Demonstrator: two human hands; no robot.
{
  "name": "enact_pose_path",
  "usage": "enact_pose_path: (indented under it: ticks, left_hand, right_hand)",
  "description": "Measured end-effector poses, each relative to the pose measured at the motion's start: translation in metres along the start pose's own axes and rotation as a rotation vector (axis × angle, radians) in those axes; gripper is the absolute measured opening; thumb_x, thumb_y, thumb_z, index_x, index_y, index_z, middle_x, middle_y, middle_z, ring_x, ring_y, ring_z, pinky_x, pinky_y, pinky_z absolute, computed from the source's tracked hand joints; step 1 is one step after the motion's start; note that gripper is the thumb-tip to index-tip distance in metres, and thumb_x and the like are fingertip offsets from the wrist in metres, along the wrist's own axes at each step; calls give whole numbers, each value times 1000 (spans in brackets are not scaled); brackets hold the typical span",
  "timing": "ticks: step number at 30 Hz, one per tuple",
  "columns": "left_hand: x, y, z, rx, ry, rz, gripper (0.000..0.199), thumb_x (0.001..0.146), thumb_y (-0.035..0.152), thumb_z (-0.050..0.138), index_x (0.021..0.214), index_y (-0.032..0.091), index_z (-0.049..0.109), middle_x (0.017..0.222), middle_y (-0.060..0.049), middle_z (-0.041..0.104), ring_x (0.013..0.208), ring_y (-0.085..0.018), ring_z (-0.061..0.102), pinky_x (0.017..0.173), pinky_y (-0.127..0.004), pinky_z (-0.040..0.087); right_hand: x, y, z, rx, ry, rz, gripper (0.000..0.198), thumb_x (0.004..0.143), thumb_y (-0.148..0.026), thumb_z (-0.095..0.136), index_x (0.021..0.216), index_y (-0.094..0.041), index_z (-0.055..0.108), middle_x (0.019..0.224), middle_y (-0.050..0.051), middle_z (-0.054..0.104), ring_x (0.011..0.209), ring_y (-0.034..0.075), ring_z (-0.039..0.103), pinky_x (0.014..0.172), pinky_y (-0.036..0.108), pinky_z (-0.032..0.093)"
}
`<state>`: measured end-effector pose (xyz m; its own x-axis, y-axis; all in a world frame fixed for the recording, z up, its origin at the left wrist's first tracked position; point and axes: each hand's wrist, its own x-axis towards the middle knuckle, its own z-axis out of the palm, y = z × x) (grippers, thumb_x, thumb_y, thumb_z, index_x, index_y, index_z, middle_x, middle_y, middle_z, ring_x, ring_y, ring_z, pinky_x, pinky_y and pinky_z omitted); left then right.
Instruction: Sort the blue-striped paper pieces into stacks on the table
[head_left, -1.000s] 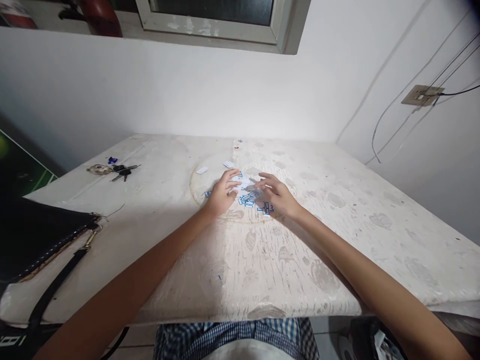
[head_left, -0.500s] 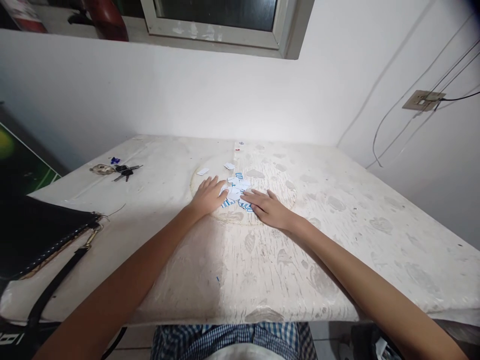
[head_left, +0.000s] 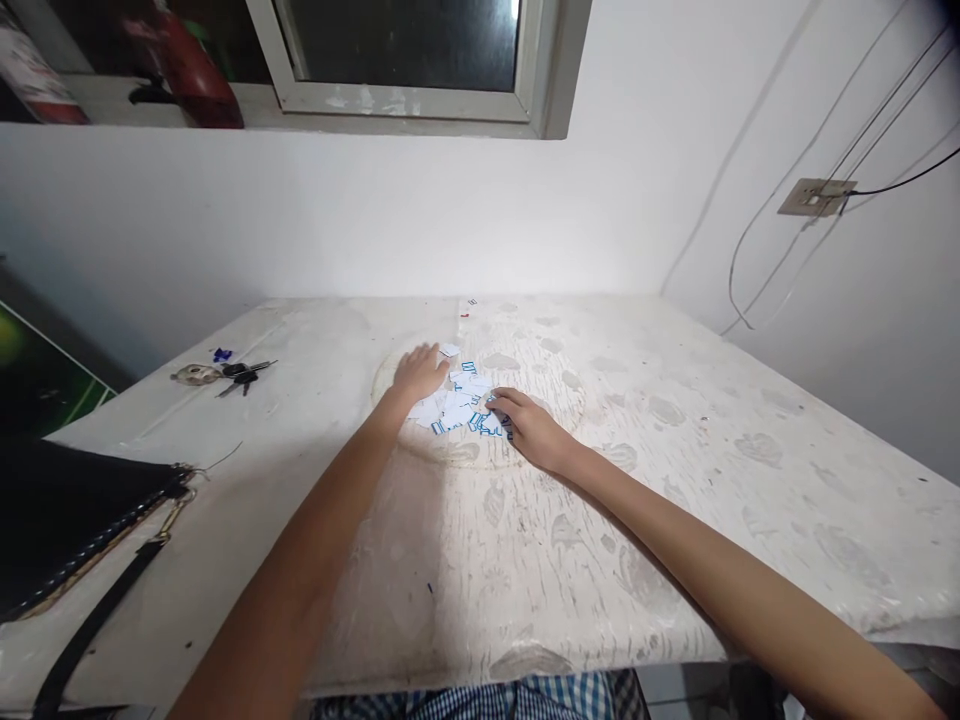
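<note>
A loose pile of small white paper pieces (head_left: 454, 408), some with blue printed edges, lies on the cloth-covered table. At the pile's upper left my left hand (head_left: 420, 375) rests palm down with its fingers stretched out. Its fingertips reach close to a single white piece (head_left: 449, 350) behind the pile. My right hand (head_left: 531, 430) is on the pile's right edge, fingers bent a little over the blue-edged pieces. Nothing shows held in either hand, though part of the pile is hidden under the right fingers.
Keys (head_left: 241, 374) and a small blue item (head_left: 222, 355) lie to the left. A black bag (head_left: 82, 520) with a strap sits at the left front. Small scraps (head_left: 465, 315) lie at the back. Cables hang from a wall socket (head_left: 816, 197) at right.
The camera has tilted up a little. My left hand has moved back, uncovering more of the pile and hiding one paper piece. The right fingers have bent more, and the pieces have spread leftward.
</note>
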<state>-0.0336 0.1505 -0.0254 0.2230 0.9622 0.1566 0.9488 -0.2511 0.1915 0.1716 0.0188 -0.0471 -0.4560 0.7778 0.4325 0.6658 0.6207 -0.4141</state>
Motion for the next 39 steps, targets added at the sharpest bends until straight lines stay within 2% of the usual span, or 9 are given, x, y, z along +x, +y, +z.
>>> enact_pose_path:
  ticks: [4, 7, 11, 13, 17, 20, 23, 32, 39]
  left_hand:
    - [2, 17, 1, -55, -26, 171, 53, 91, 36, 24, 137, 13, 32, 144, -9, 31, 134, -22, 26, 109, -37, 18]
    - [-6, 22, -4, -112, -61, 279, 49, 90, 35, 26, 131, 15, 43, 142, -6, 37, 132, -19, 30, 109, -33, 21]
    - [-34, 17, -20, -219, -144, 403, 49, 91, 42, 19, 121, 25, 54, 136, 2, 45, 124, -14, 42, 103, -26, 32]
    - [-51, 13, -29, -413, -244, 400, 52, 91, 48, 19, 120, 25, 55, 134, 1, 48, 124, -17, 43, 104, -29, 32]
    - [-83, 1, -43, -446, -255, 416, 53, 89, 53, 25, 128, 26, 47, 139, 0, 42, 129, -19, 35, 107, -34, 27]
    - [-102, -5, -43, -246, -240, 433, 59, 81, 59, 42, 132, 31, 41, 146, 0, 29, 136, -25, 19, 111, -43, 14]
    - [-114, -7, -38, -165, -203, 472, 54, 83, 57, 40, 132, 34, 40, 146, 3, 27, 136, -23, 19, 112, -44, 11]
    - [-119, -4, -29, -302, -77, 449, 37, 85, 44, 44, 113, 25, 58, 131, 0, 51, 124, -19, 42, 108, -37, 27]
    - [-121, -4, -23, -383, -35, 456, 33, 85, 36, 41, 113, 23, 55, 136, -2, 45, 122, -18, 44, 105, -33, 33]
  right_hand:
    - [0, -7, -3, -49, -8, 35, 57, 65, 6, 36, 115, -15, 54, 123, 12, 53, 117, 22, 45, 100, 48, 31]
    - [-1, -16, -6, -142, -9, 164, 51, 75, 0, 34, 118, -22, 53, 128, 8, 52, 122, 25, 41, 99, 62, 18]
    - [1, -23, -5, -259, -3, 354, 41, 90, -21, 29, 126, -17, 48, 137, 12, 42, 128, 31, 33, 98, 64, 14]
    - [2, -25, -4, -295, -7, 411, 46, 92, -35, 26, 129, -14, 46, 140, 15, 38, 130, 33, 28, 100, 63, 11]
    - [4, -24, -9, -197, -147, 310, 62, 87, -59, 29, 137, -24, 35, 146, 9, 28, 135, 35, 17, 102, 61, 8]
    - [7, -23, -13, -63, -258, 109, 47, 90, -53, 29, 135, -39, 34, 145, -2, 32, 136, 28, 18, 105, 58, 7]
    - [10, -22, -13, -10, -267, 0, 39, 93, -43, 28, 131, -43, 38, 141, -4, 38, 133, 21, 26, 106, 53, 11]
    - [9, -22, 0, -234, 29, 303, 43, 91, -33, 32, 127, -15, 45, 132, 15, 45, 125, 24, 35, 104, 45, 22]
    - [9, -9, -4, 173, 111, 231, 48, 77, -18, 51, 124, -15, 45, 105, 9, 59, 96, 18, 54, 89, 34, 40]
